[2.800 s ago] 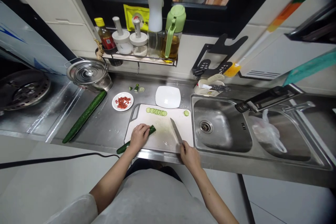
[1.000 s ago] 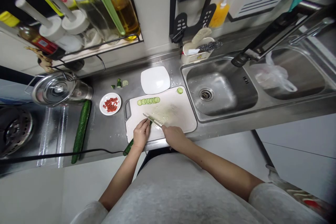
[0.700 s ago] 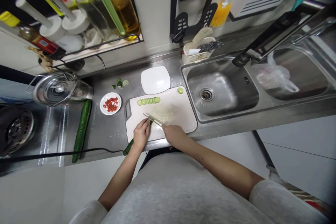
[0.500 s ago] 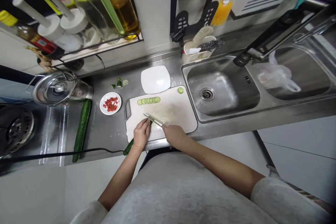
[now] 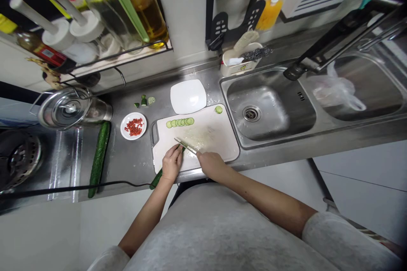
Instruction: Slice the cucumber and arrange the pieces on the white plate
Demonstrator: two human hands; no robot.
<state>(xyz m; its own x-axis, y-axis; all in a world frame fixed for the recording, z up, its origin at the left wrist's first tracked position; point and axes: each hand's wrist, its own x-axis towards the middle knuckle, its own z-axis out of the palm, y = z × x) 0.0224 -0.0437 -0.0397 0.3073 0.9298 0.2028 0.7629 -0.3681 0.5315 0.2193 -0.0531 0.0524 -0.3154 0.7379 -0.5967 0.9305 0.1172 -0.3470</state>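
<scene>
My left hand (image 5: 172,162) is closed round a dark green cucumber (image 5: 156,179), which lies slantwise over the near left edge of the white cutting board (image 5: 219,135). Most of the cucumber is hidden under the fingers. In my right hand (image 5: 211,165) is a kitchen knife (image 5: 187,146), its blade pointing left and resting at the cucumber's cut end, close to my left fingertips. A row of overlapping cucumber slices (image 5: 180,122) lies along the far left part of the board. Another cucumber slice (image 5: 218,110) sits near the far right corner.
Behind the board stands a white square plate (image 5: 188,96). To the left are a small plate (image 5: 134,125) of chopped red bits, a whole cucumber (image 5: 99,159) and a lidded steel pot (image 5: 73,108). The sink (image 5: 270,106) borders the board's right side. A black cable (image 5: 79,186) crosses the near left.
Since the oldest frame, the view has shifted and the knife has come left from the board's right side to the cucumber. Over the last second, both hands have barely moved.
</scene>
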